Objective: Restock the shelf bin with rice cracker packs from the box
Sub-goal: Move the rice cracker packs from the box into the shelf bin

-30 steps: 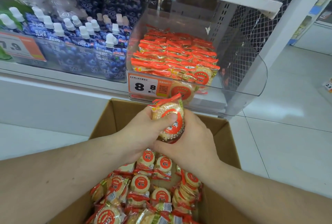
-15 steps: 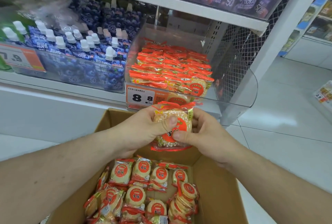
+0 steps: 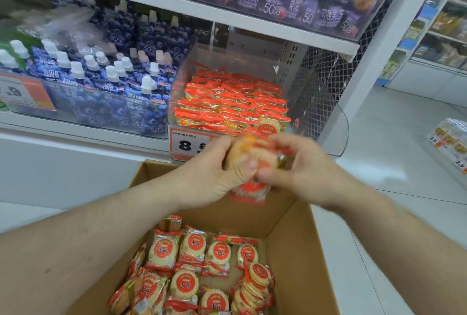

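Observation:
Both hands hold a small bunch of rice cracker packs [image 3: 249, 189], red and clear wrappers over round crackers, blurred by motion. My left hand [image 3: 214, 175] grips them from the left with the thumb on top, and my right hand [image 3: 295, 170] pinches them from the right. The bunch hangs just in front of the clear shelf bin [image 3: 328, 122], below its front lip and over the far end of the cardboard box [image 3: 298, 216]. Inside the bin, rice cracker packs [image 3: 232, 104] stand in rows. Several loose rice cracker packs [image 3: 202, 269] lie in the box.
A price tag [image 3: 189, 145] reading 8.8 hangs on the bin's front. Left of it is a bin of blue spouted pouches [image 3: 106, 87]. A shelf board [image 3: 227, 15] with purple jelly packs runs above. White tiled floor [image 3: 394, 163] lies to the right.
Both hands have lifted the packs from low over the box up toward the bin's front. My view has tilted up, showing more of the upper shelf.

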